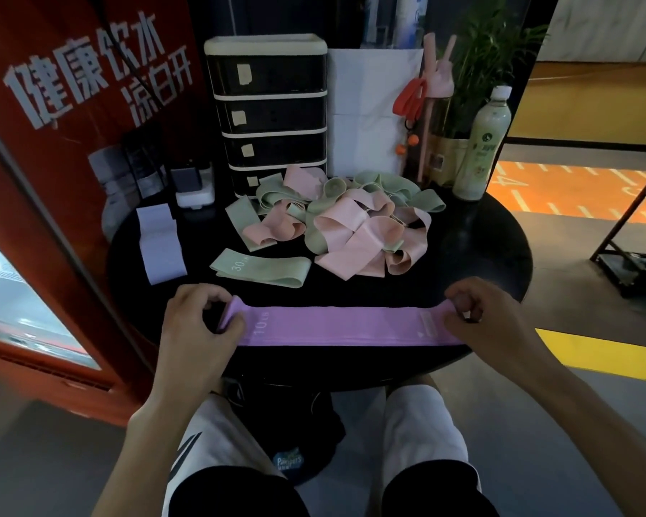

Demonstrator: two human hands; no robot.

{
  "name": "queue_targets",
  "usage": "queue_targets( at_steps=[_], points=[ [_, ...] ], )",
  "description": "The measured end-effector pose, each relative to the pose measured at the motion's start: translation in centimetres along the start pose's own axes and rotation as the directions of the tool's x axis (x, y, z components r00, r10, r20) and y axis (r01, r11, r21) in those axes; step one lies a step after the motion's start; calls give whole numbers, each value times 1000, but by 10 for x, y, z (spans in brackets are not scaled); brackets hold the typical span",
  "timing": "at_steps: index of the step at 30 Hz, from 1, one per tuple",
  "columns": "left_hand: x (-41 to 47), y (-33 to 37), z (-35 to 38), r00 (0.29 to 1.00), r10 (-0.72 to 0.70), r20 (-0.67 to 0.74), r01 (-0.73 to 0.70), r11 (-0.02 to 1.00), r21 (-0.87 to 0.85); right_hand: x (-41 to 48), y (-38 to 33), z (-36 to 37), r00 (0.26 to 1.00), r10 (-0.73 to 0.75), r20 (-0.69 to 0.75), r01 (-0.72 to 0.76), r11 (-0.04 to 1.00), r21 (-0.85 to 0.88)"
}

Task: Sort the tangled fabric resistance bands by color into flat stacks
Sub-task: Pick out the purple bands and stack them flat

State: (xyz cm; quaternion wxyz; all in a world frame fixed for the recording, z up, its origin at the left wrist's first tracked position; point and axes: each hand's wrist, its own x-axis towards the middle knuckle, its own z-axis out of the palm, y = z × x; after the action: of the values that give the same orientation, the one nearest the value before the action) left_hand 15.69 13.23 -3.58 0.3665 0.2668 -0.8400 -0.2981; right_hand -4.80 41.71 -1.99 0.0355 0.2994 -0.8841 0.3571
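Holding the purple band (336, 326) stretched out on the near side of the tangle (351, 225), both hands pinch its ends. The left hand (198, 322) grips the left end and the right hand (482, 315) grips the right end, thumbs and fingers curled round the fabric. The band's long axis runs left to right along the near edge of the table (500, 251); I cannot tell whether it touches. I judge it belongs on the pale lavender stack (161, 248), which lies left of the tangle and beyond the left hand, the nearer hand. That stack runs away from me, so the band needs a quarter turn. 1 green band (262, 270) lies flat just in front of the tangle.
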Motion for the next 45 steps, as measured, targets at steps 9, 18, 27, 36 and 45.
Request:
queue_targets(
  at_steps=[9, 18, 27, 36, 45],
  points=[
    [12, 13, -3, 999, 22, 37, -22, 1000, -8, 5, -3, -3, 1000, -21, -3, 21, 1000, -8],
    [100, 96, 42, 956, 287, 54, -284, 958, -47, 57, -28, -11, 997, -75, 21, 75, 997, 20],
    [171, 99, 147, 891, 178, 418, -263, 952, 154, 169, -33, 11, 995, -93, 22, 91, 992, 90],
    [157, 60, 174, 875, 120, 470, -245, 946, 214, 259, -43, 59, 940, -220, 261, 238, 971, -37],
    [154, 59, 175, 892, 103, 439, -226, 945, 238, 250, 3, 62, 940, -110, 323, 242, 882, -405]
  ],
)
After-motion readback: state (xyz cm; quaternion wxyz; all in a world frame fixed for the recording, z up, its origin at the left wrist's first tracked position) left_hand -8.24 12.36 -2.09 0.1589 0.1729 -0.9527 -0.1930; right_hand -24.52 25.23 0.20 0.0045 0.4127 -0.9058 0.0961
